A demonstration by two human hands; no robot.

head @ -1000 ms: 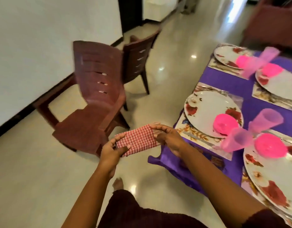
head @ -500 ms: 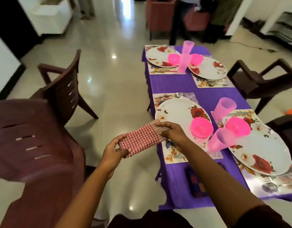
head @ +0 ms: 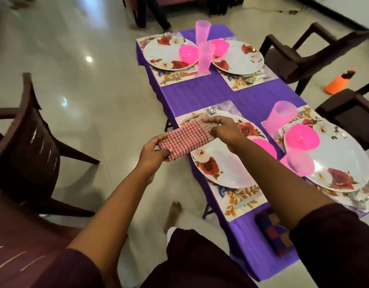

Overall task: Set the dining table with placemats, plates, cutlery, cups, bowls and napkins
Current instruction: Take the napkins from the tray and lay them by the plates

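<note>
Open floor (head: 92, 84) left of table (head: 202, 94); near side crowded: plate (head: 223, 169), pink bowl (head: 266, 147), cups (head: 281, 118); chair (head: 27, 146) left.

A single head-worn view looks forward and steeply down from above the near left corner of the worktop (head: 200, 94), close over both forearms, taking in its whole purple length and the floor (head: 75, 80) beside it.

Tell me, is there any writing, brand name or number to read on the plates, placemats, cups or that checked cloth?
None can be read. The plates and placemats bear only flower prints, the pink cups are plain, and the checked napkin, held by the left hand and right hand, shows only its pattern.
</note>
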